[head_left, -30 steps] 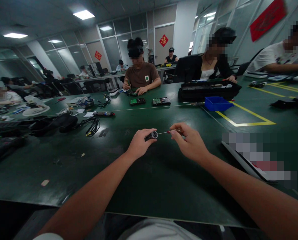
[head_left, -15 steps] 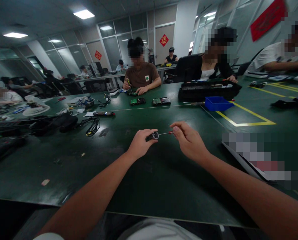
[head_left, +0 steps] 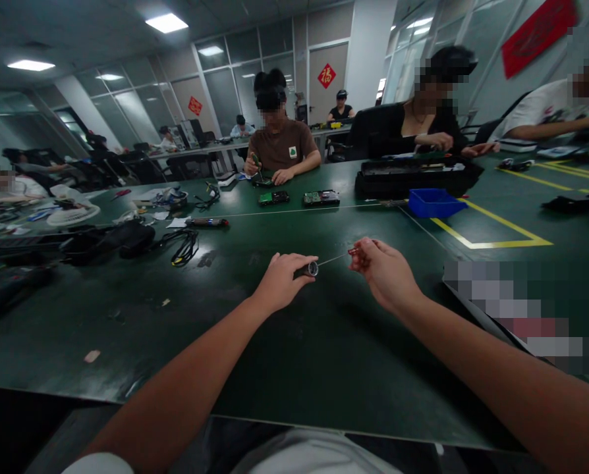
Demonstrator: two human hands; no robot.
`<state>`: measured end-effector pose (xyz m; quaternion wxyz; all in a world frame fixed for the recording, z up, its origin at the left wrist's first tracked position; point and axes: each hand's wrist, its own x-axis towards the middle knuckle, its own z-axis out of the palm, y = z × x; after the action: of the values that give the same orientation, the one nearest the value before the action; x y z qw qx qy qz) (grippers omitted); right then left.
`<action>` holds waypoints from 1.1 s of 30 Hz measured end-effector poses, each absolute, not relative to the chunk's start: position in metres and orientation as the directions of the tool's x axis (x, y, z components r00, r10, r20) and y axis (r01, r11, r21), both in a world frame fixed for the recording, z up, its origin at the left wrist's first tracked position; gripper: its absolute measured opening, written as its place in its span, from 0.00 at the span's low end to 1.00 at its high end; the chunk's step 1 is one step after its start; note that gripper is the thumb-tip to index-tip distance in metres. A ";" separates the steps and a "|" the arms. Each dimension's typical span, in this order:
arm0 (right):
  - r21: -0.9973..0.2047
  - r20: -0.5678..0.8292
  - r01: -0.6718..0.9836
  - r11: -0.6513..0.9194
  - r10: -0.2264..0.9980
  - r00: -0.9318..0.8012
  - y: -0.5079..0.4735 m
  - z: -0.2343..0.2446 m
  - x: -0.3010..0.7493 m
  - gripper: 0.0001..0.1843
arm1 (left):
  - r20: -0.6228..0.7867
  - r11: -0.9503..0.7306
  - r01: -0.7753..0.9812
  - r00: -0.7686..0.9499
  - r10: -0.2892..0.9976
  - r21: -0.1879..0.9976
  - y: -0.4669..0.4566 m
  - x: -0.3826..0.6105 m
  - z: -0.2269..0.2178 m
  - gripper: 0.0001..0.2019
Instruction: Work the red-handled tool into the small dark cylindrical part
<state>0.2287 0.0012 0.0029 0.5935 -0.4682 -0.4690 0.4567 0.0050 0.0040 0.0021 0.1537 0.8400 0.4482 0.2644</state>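
My left hand (head_left: pixel 283 282) is closed on a small dark cylindrical part (head_left: pixel 313 268), with its round, pale-rimmed end turned toward me. Thumb and fingers pinch it from below and above. In my right hand (head_left: pixel 386 270) is a screwdriver (head_left: pixel 335 259) with a thin metal shaft and a red handle, mostly covered by my fingers. The shaft slants down to the left, its tip at the round end of the part; whether it sits inside I cannot tell. Both hands are above the green table (head_left: pixel 255 368).
A blue bin (head_left: pixel 435 204) stands beside a long black housing (head_left: pixel 418 178) at the back right. Two circuit-board units (head_left: pixel 321 197) lie ahead, before a seated co-worker (head_left: pixel 282 148). Black cables (head_left: pixel 184 247) and a dark cylinder (head_left: pixel 208 223) lie left; a blurred-out sheet (head_left: pixel 516 309) lies right.
My right hand has shifted slightly right and its fingers have rolled around the screwdriver handle, whose shaft now slants more. The cylindrical part has turned a little in my left hand.
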 end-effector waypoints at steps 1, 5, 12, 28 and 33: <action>-0.982 0.151 -0.088 0.166 0.976 0.157 0.001 0.002 0.229 0.14 | 0.294 -0.546 0.677 0.461 0.837 0.493 0.005 0.005 0.001 0.21; -0.963 0.268 0.047 0.264 0.950 0.161 -0.006 0.003 0.226 0.15 | 0.305 -0.557 0.678 0.466 0.830 0.480 0.006 0.005 -0.002 0.22; -0.921 0.350 0.223 0.320 0.930 0.111 -0.013 0.011 0.224 0.16 | 0.317 -0.540 0.666 0.438 0.842 0.515 0.002 0.008 0.000 0.21; -0.802 0.404 0.527 0.281 0.905 0.131 -0.028 0.034 0.224 0.19 | 0.379 -0.527 0.623 0.367 0.849 0.577 0.002 0.007 0.002 0.21; -0.836 0.403 0.437 0.333 0.912 0.075 -0.025 0.030 0.224 0.16 | 0.359 -0.513 0.628 0.367 0.858 0.585 0.003 0.007 0.001 0.20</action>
<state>0.2243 -0.0248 0.0300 0.5087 -0.5282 -0.6385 0.2338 0.0069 0.0034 0.0008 0.1775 0.8073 0.4603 0.3238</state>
